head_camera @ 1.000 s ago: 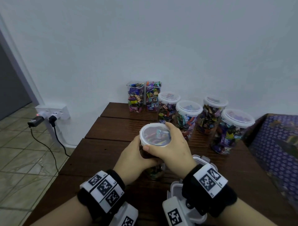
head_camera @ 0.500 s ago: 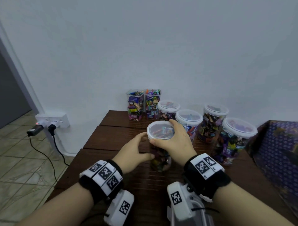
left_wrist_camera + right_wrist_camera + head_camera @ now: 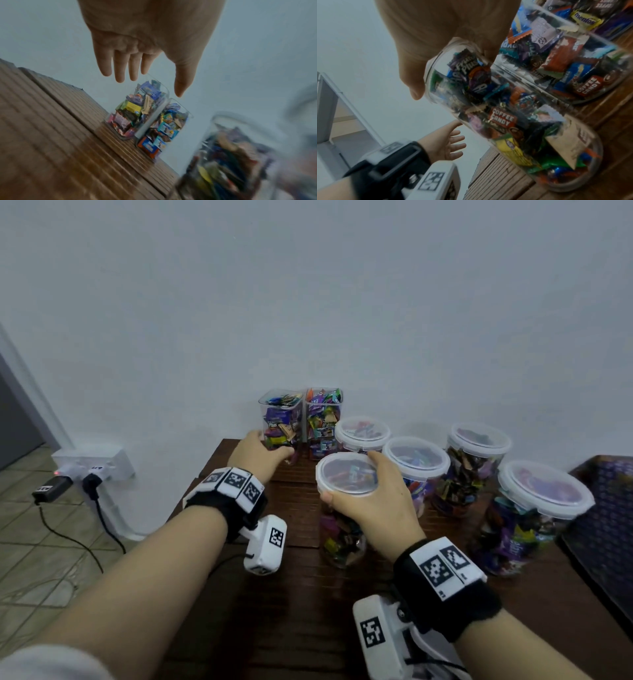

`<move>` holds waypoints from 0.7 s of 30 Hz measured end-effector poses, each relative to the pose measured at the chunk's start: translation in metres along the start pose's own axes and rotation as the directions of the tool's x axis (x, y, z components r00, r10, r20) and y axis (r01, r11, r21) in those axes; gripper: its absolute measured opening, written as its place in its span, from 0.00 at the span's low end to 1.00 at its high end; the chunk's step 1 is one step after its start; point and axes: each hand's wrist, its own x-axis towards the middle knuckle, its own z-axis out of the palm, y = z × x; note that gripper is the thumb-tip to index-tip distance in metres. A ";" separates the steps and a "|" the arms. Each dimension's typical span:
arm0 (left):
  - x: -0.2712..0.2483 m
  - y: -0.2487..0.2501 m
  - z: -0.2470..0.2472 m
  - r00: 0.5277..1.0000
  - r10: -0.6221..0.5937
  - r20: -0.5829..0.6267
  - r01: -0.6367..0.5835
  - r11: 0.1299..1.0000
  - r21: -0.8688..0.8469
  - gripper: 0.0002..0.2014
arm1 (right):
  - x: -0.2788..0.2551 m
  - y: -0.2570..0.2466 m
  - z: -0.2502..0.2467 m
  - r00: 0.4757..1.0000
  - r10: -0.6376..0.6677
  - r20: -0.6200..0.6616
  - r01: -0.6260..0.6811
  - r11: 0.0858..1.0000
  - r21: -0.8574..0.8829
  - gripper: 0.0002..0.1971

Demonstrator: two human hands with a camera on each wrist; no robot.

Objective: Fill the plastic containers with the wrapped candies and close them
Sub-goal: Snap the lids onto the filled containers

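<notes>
On the dark slatted desk (image 3: 294, 604), against the white wall (image 3: 308, 302), two square lidless containers stand side by side and touching, both packed with wrapped candies: the left square container (image 3: 281, 422) and the right square container (image 3: 323, 421). To their right run four round lidded containers full of candy: one at the far end (image 3: 362, 433), one nearer (image 3: 416, 463), one at the back right (image 3: 478, 460) and the largest at the near right (image 3: 537, 508). A patterned purple cloth (image 3: 606, 529) lies at the right edge. Left of the desk, a wall socket (image 3: 92, 463) holds two plugs with black cables trailing to the tiled floor (image 3: 37, 542).

The right hand (image 3: 371, 505) is clamped from above on the rim and white lid of a round candy container (image 3: 342, 508) standing near the middle of the desk, thumb on the near side and fingers curled over the far side; it sits close beside the neighbouring lidded container.

The left hand (image 3: 260, 455) reaches to the left square container with fingers straight and spread apart from the thumb; the left wrist view shows the fingers (image 3: 120, 70) just above its rim, holding nothing.
</notes>
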 end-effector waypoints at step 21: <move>0.098 0.004 0.045 0.970 -0.161 -0.182 0.126 0.974 -0.190 0.40 | 0.007 0.016 0.005 0.998 -0.065 0.019 0.065 0.998 0.019 0.50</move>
